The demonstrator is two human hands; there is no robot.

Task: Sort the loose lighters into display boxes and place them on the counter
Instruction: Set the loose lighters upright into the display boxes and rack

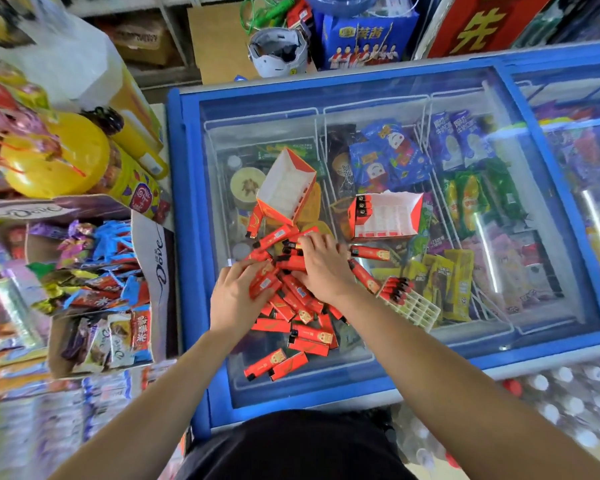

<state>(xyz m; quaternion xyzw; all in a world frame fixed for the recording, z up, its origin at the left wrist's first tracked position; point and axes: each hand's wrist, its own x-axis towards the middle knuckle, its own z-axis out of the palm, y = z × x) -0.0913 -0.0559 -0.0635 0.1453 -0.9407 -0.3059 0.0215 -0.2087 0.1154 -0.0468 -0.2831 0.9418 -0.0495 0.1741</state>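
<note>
Both hands are in the lighters (303,308) piled on the freezer lid (343,379). Left hand (234,296) grips a couple of them. Right hand (324,266) digs into the pile, can't tell if it's holding any. Empty box (284,188) and part-filled box (387,216) sit just behind.

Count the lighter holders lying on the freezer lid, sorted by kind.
Cardboard display boxes: 2 (empty one, partly filled one)
White plastic rack: 1
Total: 3
</note>
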